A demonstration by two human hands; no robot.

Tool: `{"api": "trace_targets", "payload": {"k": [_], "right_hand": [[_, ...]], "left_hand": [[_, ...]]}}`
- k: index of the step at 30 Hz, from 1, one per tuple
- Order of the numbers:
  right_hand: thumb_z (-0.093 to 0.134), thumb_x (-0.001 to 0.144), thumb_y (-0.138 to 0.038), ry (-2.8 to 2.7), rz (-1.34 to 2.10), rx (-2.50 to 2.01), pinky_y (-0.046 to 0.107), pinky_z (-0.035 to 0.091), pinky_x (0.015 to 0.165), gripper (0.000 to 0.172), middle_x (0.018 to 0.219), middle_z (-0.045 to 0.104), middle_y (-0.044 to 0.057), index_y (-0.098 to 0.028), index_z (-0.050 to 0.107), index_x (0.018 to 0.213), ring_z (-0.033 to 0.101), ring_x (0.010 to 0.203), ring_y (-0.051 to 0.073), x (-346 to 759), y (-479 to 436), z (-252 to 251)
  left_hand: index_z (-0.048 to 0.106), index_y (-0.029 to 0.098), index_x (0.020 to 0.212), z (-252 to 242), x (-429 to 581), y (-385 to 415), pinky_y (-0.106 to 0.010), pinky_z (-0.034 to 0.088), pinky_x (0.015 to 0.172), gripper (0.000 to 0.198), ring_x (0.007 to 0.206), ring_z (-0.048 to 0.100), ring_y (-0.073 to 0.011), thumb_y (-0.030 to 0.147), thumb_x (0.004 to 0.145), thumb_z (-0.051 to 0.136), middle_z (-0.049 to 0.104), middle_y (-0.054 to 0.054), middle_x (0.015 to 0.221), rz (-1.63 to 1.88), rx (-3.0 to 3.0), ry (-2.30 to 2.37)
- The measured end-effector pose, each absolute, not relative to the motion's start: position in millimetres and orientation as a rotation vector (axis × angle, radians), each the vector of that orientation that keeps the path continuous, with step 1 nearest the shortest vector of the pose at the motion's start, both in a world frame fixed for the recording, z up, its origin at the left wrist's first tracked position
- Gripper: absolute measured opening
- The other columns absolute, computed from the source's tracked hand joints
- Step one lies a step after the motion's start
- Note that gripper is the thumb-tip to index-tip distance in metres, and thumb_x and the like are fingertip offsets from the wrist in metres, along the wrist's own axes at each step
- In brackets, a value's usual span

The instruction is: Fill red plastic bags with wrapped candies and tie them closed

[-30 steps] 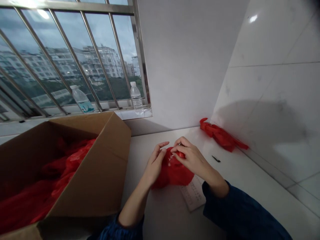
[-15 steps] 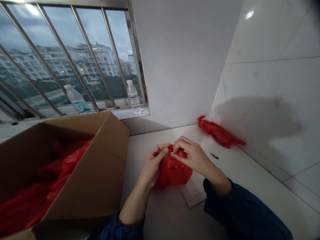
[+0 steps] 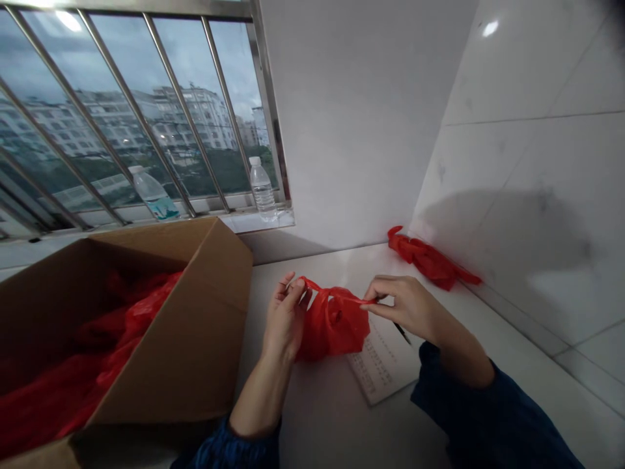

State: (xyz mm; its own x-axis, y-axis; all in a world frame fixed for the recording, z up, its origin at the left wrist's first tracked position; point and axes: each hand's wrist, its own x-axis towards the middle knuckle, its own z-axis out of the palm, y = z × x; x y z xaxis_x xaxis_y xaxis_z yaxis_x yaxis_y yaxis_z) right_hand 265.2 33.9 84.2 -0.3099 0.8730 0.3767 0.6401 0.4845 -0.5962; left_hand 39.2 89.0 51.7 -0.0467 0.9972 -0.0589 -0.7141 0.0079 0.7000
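A small red plastic bag [image 3: 333, 324] hangs between my two hands just above the white counter [image 3: 342, 417]. My left hand [image 3: 286, 317] pinches one handle of the bag at its upper left. My right hand [image 3: 407, 306] pinches the other handle and holds it stretched out to the right. The bag bulges as if something is inside, but its contents are hidden. A printed paper sheet [image 3: 385, 361] lies on the counter under my right hand.
An open cardboard box [image 3: 195, 326] holding red plastic bags [image 3: 97, 352] stands at the left. More red bags [image 3: 430, 260] lie in the far corner against the tiled wall. Two water bottles [image 3: 262, 189] stand on the barred window's sill. A small dark object [image 3: 403, 333] lies by my right wrist.
My hands were close together on top of the bag. They have now drawn apart, each pulling a handle sideways, and the bag has risen slightly.
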Motion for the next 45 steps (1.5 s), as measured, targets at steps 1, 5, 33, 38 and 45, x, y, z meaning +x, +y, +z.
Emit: {"api": "trace_targets", "payload": {"k": [1, 5, 33, 38, 45], "right_hand": [[0.068, 0.089, -0.029, -2.071, 0.48, -1.265, 0.025, 0.039, 0.064, 0.019, 0.075, 0.064, -0.004, -0.02, 0.061, 0.073, 0.058, 0.07, 0.012, 269, 33, 84], [0.068, 0.088, -0.037, -2.098, 0.606, -1.365, 0.025, 0.034, 0.056, 0.028, 0.065, 0.058, -0.005, -0.019, 0.058, 0.069, 0.051, 0.06, 0.011, 285, 28, 80], [0.047, 0.098, -0.048, -1.915, 0.474, -1.339, 0.043, 0.048, 0.102, 0.045, 0.139, 0.058, 0.012, -0.022, 0.057, 0.133, 0.057, 0.126, 0.024, 282, 58, 21], [0.027, 0.105, -0.038, -2.206, 0.408, -1.353, 0.048, 0.02, 0.122, 0.05, 0.16, 0.033, 0.006, -0.023, 0.036, 0.152, 0.025, 0.149, 0.019, 218, 84, -38], [0.028, 0.103, -0.032, -2.198, 0.364, -1.518, 0.053, 0.023, 0.119, 0.05, 0.156, 0.04, 0.006, -0.025, 0.038, 0.152, 0.034, 0.146, 0.023, 207, 107, -80]], "left_hand": [[0.062, 0.02, 0.1, 51, 38, 91, -0.019, 0.052, 0.072, 0.036, 0.068, 0.064, -0.0076, 0.006, 0.071, 0.079, 0.067, 0.003, 0.077, 1.524, 0.527, 0.677], [0.061, 0.02, 0.098, 47, 35, 98, -0.019, 0.051, 0.072, 0.029, 0.067, 0.064, -0.0067, 0.0, 0.078, 0.069, 0.068, 0.002, 0.076, 1.563, 0.451, 0.722], [0.055, 0.026, 0.132, -10, 19, 43, -0.047, 0.021, 0.12, 0.044, 0.144, 0.032, -0.0276, 0.032, 0.09, 0.064, 0.039, -0.01, 0.153, 1.458, 1.679, 1.213], [0.036, 0.023, 0.152, -34, 42, 55, -0.053, 0.02, 0.12, 0.052, 0.15, 0.021, -0.0288, 0.036, 0.101, 0.04, 0.03, -0.011, 0.161, 0.789, 2.554, 1.533], [0.037, 0.016, 0.152, -67, 38, 94, -0.056, 0.021, 0.119, 0.053, 0.146, 0.031, -0.0308, 0.033, 0.102, 0.034, 0.039, -0.013, 0.157, 0.615, 2.582, 1.624]]}}
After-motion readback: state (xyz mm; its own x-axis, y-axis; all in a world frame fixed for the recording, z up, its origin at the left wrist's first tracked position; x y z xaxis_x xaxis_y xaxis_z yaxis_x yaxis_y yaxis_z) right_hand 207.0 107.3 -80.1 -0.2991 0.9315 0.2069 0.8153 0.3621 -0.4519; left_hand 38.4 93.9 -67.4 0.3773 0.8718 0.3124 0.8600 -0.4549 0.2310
